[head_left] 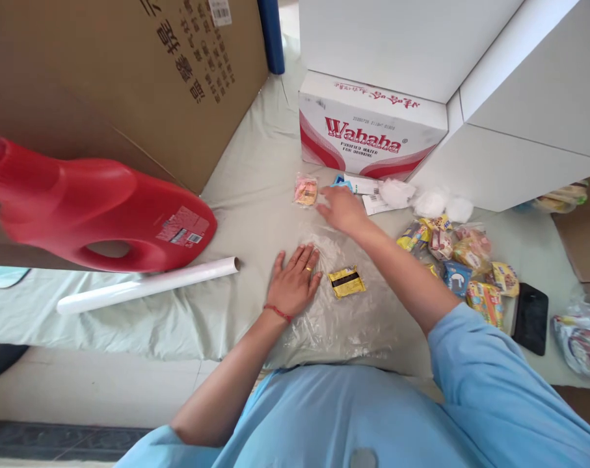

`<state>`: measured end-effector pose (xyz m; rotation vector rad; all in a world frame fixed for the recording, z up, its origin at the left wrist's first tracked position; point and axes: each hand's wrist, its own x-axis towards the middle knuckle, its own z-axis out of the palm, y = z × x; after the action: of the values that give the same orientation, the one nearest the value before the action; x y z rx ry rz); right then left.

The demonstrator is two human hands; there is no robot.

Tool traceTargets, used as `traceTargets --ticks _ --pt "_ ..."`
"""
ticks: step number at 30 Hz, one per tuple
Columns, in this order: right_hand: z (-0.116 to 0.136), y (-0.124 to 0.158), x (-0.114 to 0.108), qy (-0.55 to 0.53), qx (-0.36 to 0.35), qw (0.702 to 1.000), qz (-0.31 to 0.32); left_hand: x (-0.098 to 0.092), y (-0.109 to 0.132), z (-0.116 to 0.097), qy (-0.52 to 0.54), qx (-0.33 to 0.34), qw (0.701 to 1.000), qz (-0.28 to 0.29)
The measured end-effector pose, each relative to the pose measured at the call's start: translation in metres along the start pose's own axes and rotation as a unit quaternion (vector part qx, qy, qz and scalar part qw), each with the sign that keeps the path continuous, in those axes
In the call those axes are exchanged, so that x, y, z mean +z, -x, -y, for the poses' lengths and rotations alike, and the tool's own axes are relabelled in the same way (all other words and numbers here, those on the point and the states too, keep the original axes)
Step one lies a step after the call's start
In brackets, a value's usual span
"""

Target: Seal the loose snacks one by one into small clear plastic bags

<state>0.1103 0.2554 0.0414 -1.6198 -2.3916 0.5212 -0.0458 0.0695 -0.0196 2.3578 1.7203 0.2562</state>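
My left hand [295,281] lies flat, fingers spread, on the left part of a clear plastic sheet [373,325]. A small yellow packet with a dark band [346,282] rests on that sheet, just right of my left hand and apart from it. Farther back, my right hand [343,207] reaches over the cloth, its fingers stretched out and holding nothing that I can see. Its fingertips are just to the right of a small clear-wrapped pink and yellow packet [305,191]. Behind this hand, a blue packet [342,182] is partly hidden.
Several wrapped snacks [456,276] and a black phone [531,318] lie at right. White crumpled pieces [430,203] line the white cabinet [494,162]. A Wahaha carton [373,130] stands behind. At left are a red jug [129,201], a film roll [148,286] and a large cardboard box [129,78].
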Motion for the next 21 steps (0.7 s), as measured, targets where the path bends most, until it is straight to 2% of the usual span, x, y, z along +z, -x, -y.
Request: traceTargets --ticks 3,6,8,10,12,14,17,21 --pt "0.030 -0.016 0.037 0.020 -0.077 0.997 -0.008 0.000 0.000 0.000 -0.002 -0.001 1.000 0.002" --pt "0.036 -0.026 0.059 0.033 -0.132 0.990 0.035 0.000 -0.001 0.000 -0.001 -0.003 1.000 0.005" --pt "0.026 -0.024 0.059 0.037 -0.151 0.987 0.050 -0.001 0.000 0.000 0.002 -0.003 1.000 0.005" --pt "0.009 -0.016 0.049 0.040 -0.152 0.986 0.051 -0.001 0.000 0.000 0.006 0.002 1.000 0.004" --pt "-0.008 -0.007 0.037 0.044 -0.126 0.990 0.049 0.000 0.000 0.000 0.010 0.006 1.000 0.002" --pt "-0.020 0.001 0.029 0.047 -0.088 0.995 0.016 0.000 0.000 0.001 0.012 0.004 1.000 0.001" --pt "-0.023 0.005 0.028 0.061 -0.048 0.996 -0.053 0.001 0.001 0.001 0.009 0.001 1.000 -0.001" --pt "-0.015 -0.001 0.034 0.107 -0.015 0.994 -0.036 0.000 0.001 0.000 0.006 0.004 1.000 -0.002"
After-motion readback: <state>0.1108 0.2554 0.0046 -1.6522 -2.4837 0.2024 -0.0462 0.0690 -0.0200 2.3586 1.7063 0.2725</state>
